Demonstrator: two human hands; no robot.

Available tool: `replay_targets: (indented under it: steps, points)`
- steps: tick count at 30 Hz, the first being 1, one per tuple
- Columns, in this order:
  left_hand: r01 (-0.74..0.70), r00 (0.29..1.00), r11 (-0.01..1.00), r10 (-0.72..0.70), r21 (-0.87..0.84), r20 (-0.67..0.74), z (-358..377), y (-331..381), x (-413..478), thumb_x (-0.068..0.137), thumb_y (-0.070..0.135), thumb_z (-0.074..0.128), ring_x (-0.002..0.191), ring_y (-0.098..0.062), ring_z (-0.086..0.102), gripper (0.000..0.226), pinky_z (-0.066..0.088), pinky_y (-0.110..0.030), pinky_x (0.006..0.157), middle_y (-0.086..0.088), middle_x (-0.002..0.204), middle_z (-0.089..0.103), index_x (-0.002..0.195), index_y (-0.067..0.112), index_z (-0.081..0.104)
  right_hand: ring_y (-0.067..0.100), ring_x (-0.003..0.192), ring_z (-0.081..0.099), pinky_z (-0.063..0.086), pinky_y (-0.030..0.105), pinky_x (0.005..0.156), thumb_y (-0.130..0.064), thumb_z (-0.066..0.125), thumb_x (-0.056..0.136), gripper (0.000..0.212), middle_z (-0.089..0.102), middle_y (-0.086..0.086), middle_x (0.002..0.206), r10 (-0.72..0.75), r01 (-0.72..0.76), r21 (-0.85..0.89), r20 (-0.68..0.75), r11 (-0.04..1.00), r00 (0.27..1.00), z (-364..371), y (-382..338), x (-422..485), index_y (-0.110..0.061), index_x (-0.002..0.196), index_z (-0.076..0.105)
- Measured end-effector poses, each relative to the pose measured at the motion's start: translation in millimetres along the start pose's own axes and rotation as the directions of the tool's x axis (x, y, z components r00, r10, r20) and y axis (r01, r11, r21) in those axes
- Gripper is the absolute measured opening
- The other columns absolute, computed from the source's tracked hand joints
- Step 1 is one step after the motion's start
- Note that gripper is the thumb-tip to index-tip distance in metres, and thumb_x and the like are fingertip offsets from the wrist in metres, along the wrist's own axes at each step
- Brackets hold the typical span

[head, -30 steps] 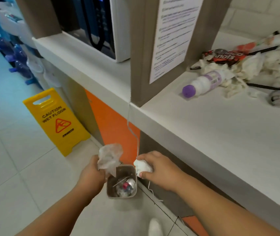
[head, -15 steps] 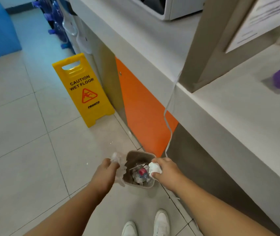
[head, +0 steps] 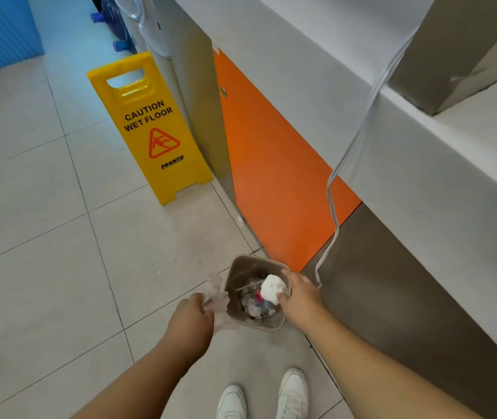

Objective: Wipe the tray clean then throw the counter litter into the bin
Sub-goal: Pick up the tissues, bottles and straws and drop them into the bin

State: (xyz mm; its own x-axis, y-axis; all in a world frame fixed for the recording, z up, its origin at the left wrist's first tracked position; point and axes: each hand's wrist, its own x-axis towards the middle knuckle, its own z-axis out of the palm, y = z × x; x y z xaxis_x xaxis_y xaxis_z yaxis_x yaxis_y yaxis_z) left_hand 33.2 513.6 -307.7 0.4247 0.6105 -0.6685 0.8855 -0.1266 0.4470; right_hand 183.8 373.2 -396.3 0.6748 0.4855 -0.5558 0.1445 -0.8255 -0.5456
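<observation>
A small brown bin (head: pixel 235 316) stands on the floor against the counter base, with crumpled litter and a clear bottle inside. My right hand (head: pixel 300 296) is over the bin's right rim, pinching a crumpled white tissue ball (head: pixel 272 289) above the opening. My left hand (head: pixel 191 323) is just left of the bin, shut on a crinkled clear plastic wrapper (head: pixel 216 293) that touches the bin's left wall. The tray and the litter on the counter are out of view.
A yellow wet-floor sign (head: pixel 147 128) stands on the tiles behind and to the left of the bin. A white cable (head: pixel 333 207) hangs from the grey counter (head: pixel 422 164) down beside the bin. My white shoes (head: pixel 263 397) are just below it.
The view has tilted down to the floor, so the counter litter has left the frame. Both hands have dropped lower towards the bin, the right hand now holding the tissue over its opening.
</observation>
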Motion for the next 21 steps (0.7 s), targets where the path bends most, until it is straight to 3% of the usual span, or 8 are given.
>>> replay_targets:
  steps: [3, 5, 8, 11, 13, 16, 19, 21]
  points:
    - [-0.041, 0.999, 0.998, 0.043, 0.055, -0.032, 5, 3, 0, 0.094, 0.018, 0.046, 0.089, -0.025, 0.058, 0.019, 0.045, -0.033, 0.074, -0.011, 0.102, 0.062, 0.104, 0.009, 0.060, 0.007, 0.112, 0.051, 0.039, 0.022, 0.099, -0.021, 0.060, 0.089, 0.049, 0.041, -0.003, 0.139, -0.131, 0.124, 0.134, 0.044, 0.983, 0.990, 2, -8, -22, -0.028, 0.135, 0.046]
    - [-0.055, 0.998, 0.998, 0.056, 0.014, -0.040, 7, 7, -1, 0.093, 0.022, 0.052, 0.089, -0.021, 0.057, 0.022, 0.042, -0.027, 0.074, -0.006, 0.102, 0.065, 0.111, 0.013, 0.063, -0.001, 0.108, 0.049, 0.039, 0.020, 0.101, -0.024, 0.066, 0.086, 0.056, 0.039, -0.013, 0.136, -0.254, 0.221, 0.248, 0.109, 0.943, 0.961, 2, -16, -38, -0.036, 0.136, 0.044]
    - [-0.079, 0.997, 0.996, 0.079, -0.051, -0.004, 9, 12, 2, 0.090, 0.023, 0.059, 0.075, -0.018, 0.057, 0.014, 0.040, -0.025, 0.063, 0.000, 0.078, 0.063, 0.097, 0.016, 0.069, -0.008, 0.117, 0.043, 0.039, 0.016, 0.101, -0.033, 0.073, 0.078, 0.068, 0.036, -0.029, 0.133, -0.362, 0.282, 0.340, 0.198, 0.897, 0.911, 4, -28, -50, -0.051, 0.134, 0.040]
    - [-0.038, 0.998, 0.983, 0.045, -0.180, 0.033, 14, 16, 8, 0.087, 0.023, 0.064, 0.055, -0.011, 0.045, 0.013, 0.032, -0.022, 0.050, 0.004, 0.062, 0.053, 0.083, 0.010, 0.066, -0.024, 0.108, 0.042, 0.036, 0.002, 0.092, -0.021, 0.075, 0.079, 0.055, 0.041, -0.034, 0.123, -0.381, 0.294, 0.424, 0.136, 0.857, 0.915, 13, -38, -50, -0.041, 0.126, 0.053]
    - [-0.018, 0.997, 0.964, 0.036, -0.264, 0.063, 17, 16, 12, 0.085, 0.023, 0.068, 0.053, -0.008, 0.047, 0.012, 0.033, -0.018, 0.050, 0.001, 0.069, 0.062, 0.090, 0.012, 0.069, -0.014, 0.103, 0.051, 0.041, 0.007, 0.088, -0.012, 0.071, 0.082, 0.037, 0.052, -0.021, 0.114, -0.349, 0.288, 0.492, 0.036, 0.822, 0.936, 20, -40, -44, -0.030, 0.113, 0.063]
    - [0.019, 0.997, 0.926, 0.009, -0.378, 0.073, 19, 16, 13, 0.082, 0.022, 0.072, 0.074, -0.009, 0.058, 0.026, 0.041, -0.019, 0.058, 0.002, 0.095, 0.066, 0.107, 0.019, 0.064, 0.010, 0.091, 0.057, 0.046, 0.015, 0.075, -0.007, 0.064, 0.085, 0.021, 0.055, -0.009, 0.095, -0.134, 0.119, 0.609, -0.021, 0.784, 0.991, 27, -37, -29, -0.027, 0.090, 0.061]
    - [0.011, 0.999, 0.933, 0.005, -0.360, 0.045, 18, 10, 13, 0.086, 0.024, 0.068, 0.078, -0.007, 0.058, 0.026, 0.044, -0.016, 0.055, 0.011, 0.095, 0.062, 0.111, 0.022, 0.060, 0.015, 0.077, 0.054, 0.041, 0.012, 0.057, -0.004, 0.055, 0.090, 0.015, 0.055, -0.001, 0.087, 0.103, -0.110, 0.675, 0.050, 0.729, 0.993, 31, -27, -10, -0.011, 0.103, 0.057]
    - [0.009, 0.999, 0.941, 0.003, -0.339, 0.035, 16, 4, 12, 0.089, 0.025, 0.064, 0.073, -0.003, 0.056, 0.022, 0.044, -0.012, 0.052, 0.014, 0.091, 0.061, 0.110, 0.023, 0.061, 0.012, 0.072, 0.051, 0.039, 0.008, 0.054, 0.000, 0.050, 0.093, 0.023, 0.054, 0.008, 0.095, 0.101, -0.133, 0.535, 0.088, 0.834, 0.991, 34, -18, 2, -0.004, 0.115, 0.054]
